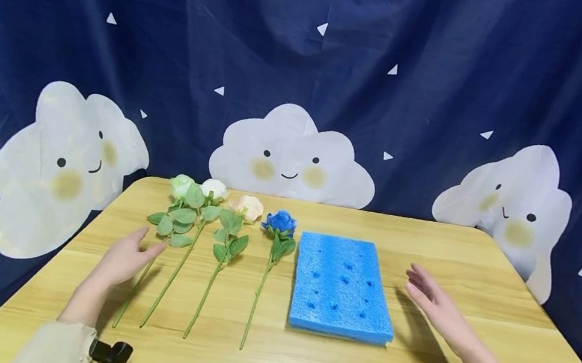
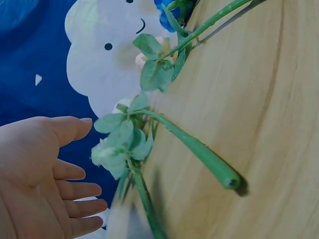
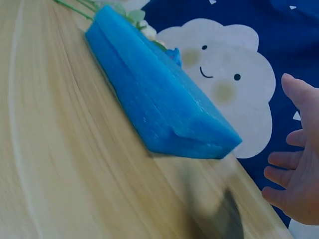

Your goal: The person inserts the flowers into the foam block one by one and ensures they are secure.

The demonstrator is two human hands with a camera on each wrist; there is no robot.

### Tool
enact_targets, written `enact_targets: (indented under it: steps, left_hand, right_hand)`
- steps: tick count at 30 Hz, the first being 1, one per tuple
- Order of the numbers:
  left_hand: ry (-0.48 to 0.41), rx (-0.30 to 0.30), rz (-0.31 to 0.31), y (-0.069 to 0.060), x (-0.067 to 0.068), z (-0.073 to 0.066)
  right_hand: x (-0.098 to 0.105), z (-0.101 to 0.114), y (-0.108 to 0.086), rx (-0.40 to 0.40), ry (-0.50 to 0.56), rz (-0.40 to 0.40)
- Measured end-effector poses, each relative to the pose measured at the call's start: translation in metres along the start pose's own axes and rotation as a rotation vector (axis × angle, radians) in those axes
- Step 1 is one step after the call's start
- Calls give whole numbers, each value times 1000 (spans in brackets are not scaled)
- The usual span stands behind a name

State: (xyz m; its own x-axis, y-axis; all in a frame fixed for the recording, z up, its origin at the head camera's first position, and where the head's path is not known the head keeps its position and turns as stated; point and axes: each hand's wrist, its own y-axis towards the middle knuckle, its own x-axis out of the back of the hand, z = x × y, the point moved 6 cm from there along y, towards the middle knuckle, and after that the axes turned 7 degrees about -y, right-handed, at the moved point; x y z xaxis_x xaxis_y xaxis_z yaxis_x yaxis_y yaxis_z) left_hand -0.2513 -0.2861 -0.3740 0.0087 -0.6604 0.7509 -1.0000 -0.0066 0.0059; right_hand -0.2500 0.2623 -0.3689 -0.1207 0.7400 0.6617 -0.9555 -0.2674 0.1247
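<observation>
Both hands are held above the wooden desk (image 1: 451, 255) with the fingers loosely extended, and neither grips anything. The left hand (image 1: 123, 258) is by the desk's left edge, over the stem of the leftmost flower, its thumb near the green leaves; the left-wrist view shows the palm facing the flowers, apart from them. The right hand (image 1: 439, 308) is between the foam block and the desk's right edge, thumb and fingertips towards the block without touching it, its shadow falling on the wood.

Four long-stemmed, rose-like flowers lie on the left half of the desk, heads towards the far edge and bare stem ends towards the near edge. From the left edge inwards they are a pale green flower (image 1: 181, 185) and a white flower (image 1: 214, 188), whose heads lie close together by the far left corner with their leaves overlapping, then a pale peach flower (image 1: 251, 208) and a deep blue flower (image 1: 280, 222).

Just beside the deep blue flower, right of the desk's middle, a flat, bright blue rectangular foam block (image 1: 327, 328) lies with its holed face up. Behind the far edge hangs a dark blue cloth (image 1: 431, 17) with smiling white clouds (image 1: 292, 172).
</observation>
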Motion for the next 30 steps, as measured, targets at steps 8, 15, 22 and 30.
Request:
enact_targets:
  steps: [8,15,22,30]
  left_hand:
    - [-203,147,5,2,-2,23]
    - [-257,199,10,5,-6,27]
    - [-250,195,-38,6,-8,29]
    - [-236,187,-32,14,-13,26]
  right_hand:
    - [-17,0,-11,-10,155,112]
    - [-31,-3,-21,37,372,312]
    - [-40,-5,-23,21,400,401]
    - [-39,-10,-26,-43,363,405]
